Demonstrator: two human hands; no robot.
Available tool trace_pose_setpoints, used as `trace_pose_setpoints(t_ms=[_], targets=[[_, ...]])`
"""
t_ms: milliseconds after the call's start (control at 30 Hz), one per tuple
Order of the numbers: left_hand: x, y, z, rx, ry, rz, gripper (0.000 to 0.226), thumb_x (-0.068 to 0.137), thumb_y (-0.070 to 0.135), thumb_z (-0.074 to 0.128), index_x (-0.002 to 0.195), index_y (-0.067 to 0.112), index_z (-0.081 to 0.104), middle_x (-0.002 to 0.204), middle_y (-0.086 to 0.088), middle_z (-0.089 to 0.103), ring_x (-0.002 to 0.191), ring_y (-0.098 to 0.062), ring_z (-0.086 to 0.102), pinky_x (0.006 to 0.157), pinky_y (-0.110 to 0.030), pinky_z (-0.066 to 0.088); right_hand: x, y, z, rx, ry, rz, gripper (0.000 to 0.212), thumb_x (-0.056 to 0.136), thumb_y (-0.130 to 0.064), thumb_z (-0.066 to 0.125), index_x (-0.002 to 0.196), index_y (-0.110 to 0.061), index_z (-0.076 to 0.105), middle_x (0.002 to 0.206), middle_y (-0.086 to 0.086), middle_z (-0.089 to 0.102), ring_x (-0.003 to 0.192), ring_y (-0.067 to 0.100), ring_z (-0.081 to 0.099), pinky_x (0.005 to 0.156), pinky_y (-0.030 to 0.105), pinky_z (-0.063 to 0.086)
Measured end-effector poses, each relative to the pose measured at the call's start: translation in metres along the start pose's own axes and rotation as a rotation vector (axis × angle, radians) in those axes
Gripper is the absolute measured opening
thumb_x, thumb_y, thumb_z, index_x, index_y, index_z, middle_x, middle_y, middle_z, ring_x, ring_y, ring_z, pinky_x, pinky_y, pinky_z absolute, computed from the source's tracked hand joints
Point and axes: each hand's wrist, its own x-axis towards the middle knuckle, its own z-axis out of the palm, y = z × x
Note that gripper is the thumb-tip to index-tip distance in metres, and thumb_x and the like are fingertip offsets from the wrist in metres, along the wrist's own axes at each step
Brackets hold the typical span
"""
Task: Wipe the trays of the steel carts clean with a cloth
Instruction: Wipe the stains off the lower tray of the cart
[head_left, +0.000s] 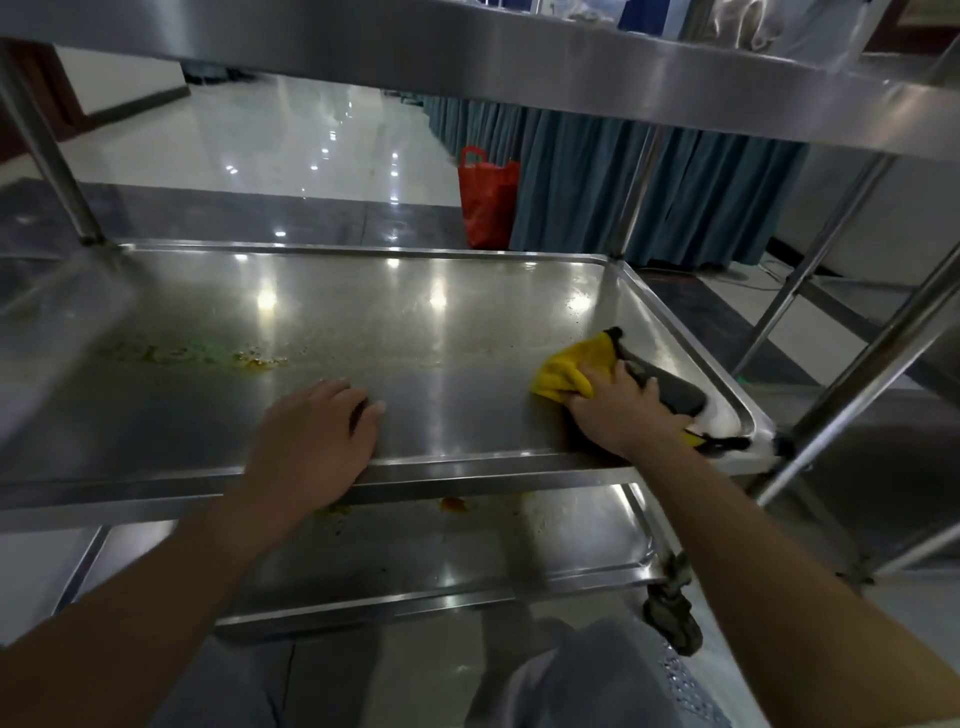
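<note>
Head view: right hand (621, 410) clamped on yellow/grey cloth (582, 366), pressing it at mid tray (467, 470) near-right corner. Left hand (317, 441) flat, fingers relaxed, resting on front rim. Food bits (208, 353) far left.

A banquet or dining hall, glossy tiled floor (291, 140) mirroring ceiling lights, long tables skirted in pleated blue cloth (649, 192), tiered steel serving cart (467, 467) with food stains, red bag (488, 202) on the floor
</note>
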Motion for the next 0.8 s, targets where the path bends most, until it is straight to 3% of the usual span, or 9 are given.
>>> trace_pose_setpoints(t_ms=[33, 167, 333, 400, 467, 533, 633, 800], targets=[[0.001, 0.01, 0.003, -0.005, 0.005, -0.012, 0.058, 0.097, 0.052, 0.018, 0.107, 0.02, 0.065, 0.105, 0.001, 0.062, 0.099, -0.02, 0.055, 0.09, -0.038, 0.042, -0.006, -0.02, 0.007, -0.034, -0.011, -0.08, 0.061, 0.092, -0.059, 0.026, 0.148, -0.049, 0.004, 0.162, -0.002, -0.007, 0.146, 0.037, -0.008, 0.106, 0.075, 0.0], [0.005, 0.027, 0.016, 0.014, -0.023, 0.049, 0.044, 0.1, 0.045, 0.031, 0.121, 0.022, 0.062, 0.131, 0.0, 0.059, 0.127, -0.023, 0.048, 0.104, -0.039, 0.035, -0.031, -0.084, 0.039, -0.108, -0.012, -0.335, 0.057, 0.091, -0.063, 0.022, 0.144, -0.057, 0.001, 0.161, -0.011, -0.009, 0.147, 0.033, -0.009, 0.107, 0.072, 0.001], [-0.016, -0.045, -0.006, 0.022, -0.049, 0.043, 0.053, 0.099, 0.053, 0.023, 0.134, 0.028, 0.053, 0.142, 0.003, 0.05, 0.13, -0.02, 0.046, 0.104, -0.041, 0.039, -0.031, -0.066, 0.032, -0.103, -0.008, -0.401, 0.055, 0.091, -0.07, 0.022, 0.142, -0.062, 0.004, 0.16, -0.017, -0.006, 0.148, 0.022, -0.004, 0.111, 0.065, 0.005], [-0.029, -0.081, -0.022, 0.042, -0.036, 0.003, 0.053, 0.098, 0.054, 0.028, 0.133, 0.026, 0.055, 0.14, 0.001, 0.053, 0.126, -0.022, 0.05, 0.1, -0.043, 0.043, -0.029, -0.063, 0.03, -0.102, -0.01, -0.379, 0.055, 0.091, -0.07, 0.023, 0.142, -0.061, 0.006, 0.16, -0.016, -0.005, 0.149, 0.021, -0.003, 0.112, 0.064, 0.006], [-0.041, -0.114, -0.04, 0.023, 0.007, -0.035, 0.055, 0.097, 0.051, 0.031, 0.122, 0.016, 0.065, 0.124, -0.01, 0.063, 0.113, -0.03, 0.057, 0.093, -0.043, 0.045, -0.03, -0.07, 0.032, -0.104, -0.004, -0.346, 0.055, 0.091, -0.069, 0.025, 0.142, -0.061, 0.007, 0.16, -0.016, -0.004, 0.149, 0.023, -0.002, 0.112, 0.065, 0.006], [-0.051, -0.143, -0.055, 0.068, 0.05, -0.09, 0.065, 0.09, 0.051, 0.027, 0.112, 0.008, 0.07, 0.113, -0.018, 0.067, 0.106, -0.037, 0.059, 0.091, -0.045, 0.044, -0.032, -0.083, 0.035, -0.103, -0.002, -0.301, 0.055, 0.09, -0.069, 0.026, 0.142, -0.061, 0.007, 0.161, -0.014, -0.004, 0.148, 0.026, -0.003, 0.111, 0.067, 0.006], [-0.062, -0.165, -0.066, 0.149, 0.075, -0.187, 0.072, 0.085, 0.055, 0.021, 0.112, 0.009, 0.07, 0.108, -0.019, 0.065, 0.099, -0.039, 0.059, 0.084, -0.045, 0.047, -0.044, -0.12, 0.046, -0.076, 0.001, -0.261, 0.056, 0.091, -0.067, 0.025, 0.143, -0.059, 0.006, 0.161, -0.011, -0.006, 0.148, 0.03, -0.006, 0.108, 0.07, 0.003], [-0.064, -0.166, -0.06, 0.147, 0.095, -0.311, 0.06, 0.088, 0.051, 0.026, 0.117, 0.016, 0.065, 0.12, -0.014, 0.061, 0.111, -0.034, 0.055, 0.091, -0.042, 0.042, -0.079, -0.212, 0.075, -0.092, -0.019, -0.488, 0.058, 0.093, -0.062, 0.025, 0.144, -0.055, 0.0, 0.161, -0.008, -0.011, 0.147, 0.032, -0.011, 0.107, 0.069, -0.003]])
